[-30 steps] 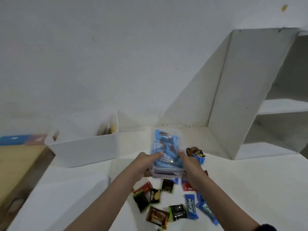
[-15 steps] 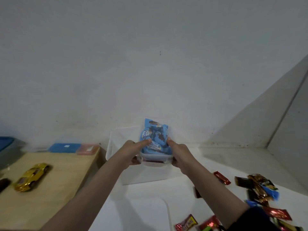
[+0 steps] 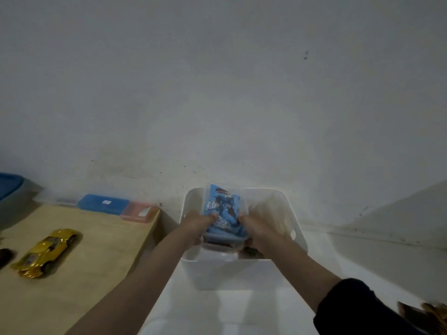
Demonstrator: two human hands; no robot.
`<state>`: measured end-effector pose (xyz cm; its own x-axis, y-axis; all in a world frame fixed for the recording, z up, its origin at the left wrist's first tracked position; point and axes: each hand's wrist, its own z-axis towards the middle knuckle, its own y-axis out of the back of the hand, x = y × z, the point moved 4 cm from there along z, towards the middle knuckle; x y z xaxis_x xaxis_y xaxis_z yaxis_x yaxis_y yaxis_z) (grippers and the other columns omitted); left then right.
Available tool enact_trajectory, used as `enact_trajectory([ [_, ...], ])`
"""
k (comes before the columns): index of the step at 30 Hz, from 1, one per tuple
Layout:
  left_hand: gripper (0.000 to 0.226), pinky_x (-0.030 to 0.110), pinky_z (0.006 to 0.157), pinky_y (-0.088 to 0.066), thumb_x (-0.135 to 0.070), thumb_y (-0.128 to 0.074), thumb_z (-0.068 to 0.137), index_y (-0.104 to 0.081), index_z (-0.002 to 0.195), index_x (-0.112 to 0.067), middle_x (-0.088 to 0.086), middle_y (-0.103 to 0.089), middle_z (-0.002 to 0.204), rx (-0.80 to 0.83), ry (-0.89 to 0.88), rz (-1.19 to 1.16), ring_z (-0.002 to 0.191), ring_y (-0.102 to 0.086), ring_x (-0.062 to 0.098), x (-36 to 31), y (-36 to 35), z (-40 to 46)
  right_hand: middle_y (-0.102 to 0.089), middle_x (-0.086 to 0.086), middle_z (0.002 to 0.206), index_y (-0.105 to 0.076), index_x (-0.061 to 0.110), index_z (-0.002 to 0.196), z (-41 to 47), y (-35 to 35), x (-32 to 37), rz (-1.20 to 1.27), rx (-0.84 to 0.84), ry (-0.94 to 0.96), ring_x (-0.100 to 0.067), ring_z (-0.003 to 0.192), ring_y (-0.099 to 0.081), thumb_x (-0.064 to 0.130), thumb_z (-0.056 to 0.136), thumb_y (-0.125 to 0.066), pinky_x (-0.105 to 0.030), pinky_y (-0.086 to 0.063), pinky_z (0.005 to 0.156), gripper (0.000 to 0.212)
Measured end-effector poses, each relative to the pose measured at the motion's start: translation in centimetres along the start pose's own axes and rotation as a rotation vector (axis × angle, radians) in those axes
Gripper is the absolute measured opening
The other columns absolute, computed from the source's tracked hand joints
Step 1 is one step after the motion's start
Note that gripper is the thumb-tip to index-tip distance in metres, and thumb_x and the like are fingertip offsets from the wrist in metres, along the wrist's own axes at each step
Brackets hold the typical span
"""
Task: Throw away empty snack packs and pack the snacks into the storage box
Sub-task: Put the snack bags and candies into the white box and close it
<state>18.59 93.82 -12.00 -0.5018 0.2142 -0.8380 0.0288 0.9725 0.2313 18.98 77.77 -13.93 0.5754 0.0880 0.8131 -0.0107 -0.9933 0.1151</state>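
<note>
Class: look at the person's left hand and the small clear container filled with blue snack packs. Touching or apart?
Touching. The head view shows the left hand gripping the side of the clear container, thumb lying over its rim onto the blue snack packs.

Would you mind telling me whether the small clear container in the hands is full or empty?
Full: the clear container holds blue snack packs that rise above its rim.

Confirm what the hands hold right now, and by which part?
Both hold the clear container of blue snack packs by its long sides, left hand and right hand opposite, over the white bin.
</note>
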Motion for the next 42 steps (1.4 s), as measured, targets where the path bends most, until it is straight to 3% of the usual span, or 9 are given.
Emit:
enact_trajectory([
  [4, 0.030, 0.021, 0.079, -0.046, -0.016, -0.055, 0.094, -0.051, 0.120, -0.002, 0.008, -0.057, 0.110, -0.068, 0.060, 0.152, 0.102, -0.057, 0.019, 2.7, -0.6, 2.4, -0.067, -0.015, 0.083, -0.059, 0.001, 0.096, 2.7, -1.7, -1.9, -0.075, 0.152, -0.154, -0.026, 0.072, -0.065, 0.004, 0.090, -0.047, -0.032, -0.057, 0.053, 0.014],
  [9, 0.039, 0.032, 0.097, -0.046, -0.013, -0.052, 0.092, -0.051, 0.128, 0.001, 0.016, -0.058, 0.124, -0.084, 0.172, 0.421, 0.119, -0.055, 0.030, 4.9, -1.0, 5.1, -0.060, -0.011, 0.074, -0.055, 0.007, 0.083, 4.1, -3.0, -3.5, -0.282, 0.299, -0.282, -0.019, 0.061, -0.057, 0.007, 0.092, -0.047, -0.026, -0.050, 0.045, 0.012],
  [12, 0.044, 0.035, 0.100, -0.044, -0.017, -0.054, 0.089, -0.051, 0.128, 0.001, 0.016, -0.055, 0.131, -0.124, 0.149, 0.475, 0.122, -0.053, 0.032, 5.0, -1.2, 6.1, -0.049, -0.010, 0.068, -0.055, 0.007, 0.085, 4.7, -3.2, -2.9, -0.400, 0.193, -0.168, -0.017, 0.052, -0.040, 0.007, 0.086, -0.048, -0.025, -0.032, 0.044, 0.007],
  [18, 0.071, 0.031, 0.100, -0.044, -0.034, -0.065, 0.080, -0.036, 0.139, -0.008, 0.012, -0.051, 0.134, -0.175, 0.079, 0.493, 0.121, -0.051, 0.029, 4.2, -2.5, 4.4, -0.051, -0.001, 0.063, -0.048, 0.017, 0.061, 2.7, -1.3, -0.9, -0.446, 0.054, 0.155, -0.013, 0.059, -0.050, 0.007, 0.084, -0.050, -0.017, -0.040, 0.048, 0.025],
  [21, 0.058, 0.030, 0.093, -0.045, -0.027, -0.066, 0.080, -0.043, 0.130, -0.009, 0.010, -0.055, 0.127, -0.248, -0.119, 0.486, 0.115, -0.054, 0.029, 3.0, -3.4, 1.6, -0.048, 0.002, 0.058, -0.047, 0.013, 0.060, -0.1, 0.6, -0.5, -0.519, -0.016, 0.294, -0.010, 0.055, -0.046, 0.015, 0.085, -0.053, -0.012, -0.034, 0.042, 0.026],
  [26, 0.033, 0.028, 0.091, -0.044, -0.007, -0.060, 0.083, -0.056, 0.116, -0.006, 0.012, -0.057, 0.116, -0.424, -0.641, 0.301, 0.108, -0.055, 0.027, 1.6, -6.6, -5.4, -0.056, -0.007, 0.065, -0.053, 0.003, 0.067, -6.2, 4.1, -0.8, -0.618, -0.115, 0.609, -0.017, 0.062, -0.053, 0.007, 0.082, -0.051, -0.017, -0.038, 0.051, 0.017],
  [30, 0.023, 0.028, 0.085, -0.046, -0.003, -0.055, 0.079, -0.059, 0.102, -0.007, 0.010, -0.056, 0.106, -0.407, -0.804, 0.274, 0.101, -0.055, 0.026, 3.8, -11.5, -10.1, -0.063, -0.012, 0.102, -0.066, 0.004, 0.098, -9.8, 8.8, -4.4, -0.686, -0.244, 0.776, -0.024, 0.099, -0.056, 0.013, 0.084, -0.055, -0.028, -0.044, 0.081, 0.020],
  [37, 0.030, 0.024, 0.086, -0.041, -0.014, -0.061, 0.084, -0.056, 0.113, -0.013, 0.004, -0.052, 0.116, -0.215, -0.649, 0.361, 0.111, -0.051, 0.023, 12.0, -22.1, -16.4, -0.053, -0.011, 0.122, -0.058, 0.007, 0.117, -13.7, 19.7, -17.5, -0.730, -0.367, 0.605, -0.026, 0.120, -0.046, 0.016, 0.087, -0.058, -0.028, -0.037, 0.097, 0.032],
  [42, 0.088, 0.040, 0.107, -0.033, -0.059, -0.069, 0.069, -0.038, 0.137, -0.014, 0.010, -0.035, 0.142, -0.059, -0.347, 0.573, 0.133, -0.035, 0.028, 19.4, -28.7, -20.0, -0.045, -0.017, 0.137, -0.053, 0.012, 0.127, -16.8, 28.4, -28.3, -0.857, -0.412, 0.360, -0.033, 0.128, -0.039, 0.035, 0.083, -0.060, -0.041, -0.034, 0.104, 0.050],
])
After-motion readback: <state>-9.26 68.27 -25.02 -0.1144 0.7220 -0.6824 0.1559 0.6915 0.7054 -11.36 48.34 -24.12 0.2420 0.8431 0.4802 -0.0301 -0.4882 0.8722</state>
